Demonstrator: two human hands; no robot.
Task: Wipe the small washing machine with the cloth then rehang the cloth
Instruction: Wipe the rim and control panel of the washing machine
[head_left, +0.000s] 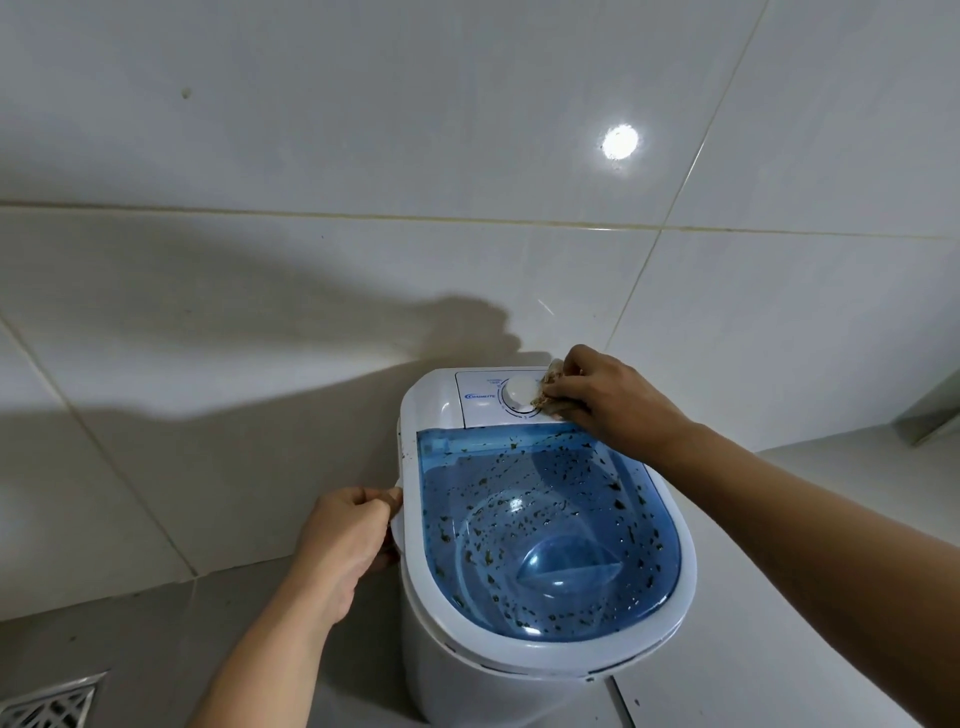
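We see one washing machine (545, 545): right hand (618, 402) presses one cloth (551, 387) beside dial (521, 391); left hand (345, 540) grips side handle (397, 519).

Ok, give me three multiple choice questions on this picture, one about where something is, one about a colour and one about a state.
1. Where is the cloth?
A. on the floor drain
B. on the control panel beside the dial
C. inside the tub

2. What colour is the lid?
A. see-through blue
B. solid red
C. black

3. What state is the lid in?
A. removed
B. propped open
C. closed and speckled with dark flecks

Answers: 1 B, the right hand presses the cloth next to the dial. 2 A, the tub shows through blue plastic. 3 C, it lies flat in the washing machine rim, flecks all over.
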